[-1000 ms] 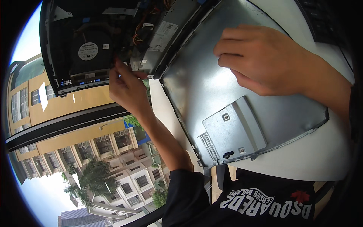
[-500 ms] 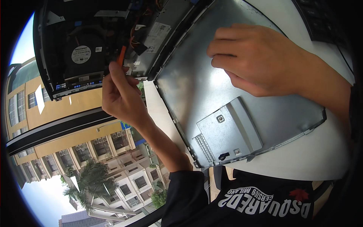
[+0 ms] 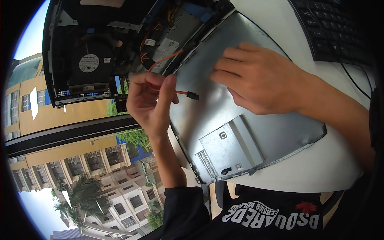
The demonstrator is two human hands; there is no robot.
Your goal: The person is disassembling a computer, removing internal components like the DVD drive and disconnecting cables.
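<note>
Between the thumb and fingers of my left hand (image 3: 150,104) is an orange-red data cable (image 3: 183,93). Its black plug (image 3: 193,96) points right over a grey metal side panel (image 3: 280,114), and the other part of the cable loops up past the case's edge. My right hand (image 3: 262,80) hovers above the panel with fingers curled; its fingertips are turned away, so I cannot tell whether they hold anything. An opened black computer case (image 3: 50,60) lies to the upper left. Inside it are a round fan (image 3: 89,63), a grey drive or power unit (image 3: 170,44) and coloured wires.
A black keyboard (image 3: 328,34) with a dark cord (image 3: 356,82) lies on the white table (image 3: 276,24) at the upper right. The panel has a raised block (image 3: 230,148) near its front edge. Left of the table, a window shows buildings outside.
My left hand has moved right, away from the case's inside, bringing the orange-red cable over the panel; its black plug now shows. My right hand stays curled, slightly lower and further left in view.
</note>
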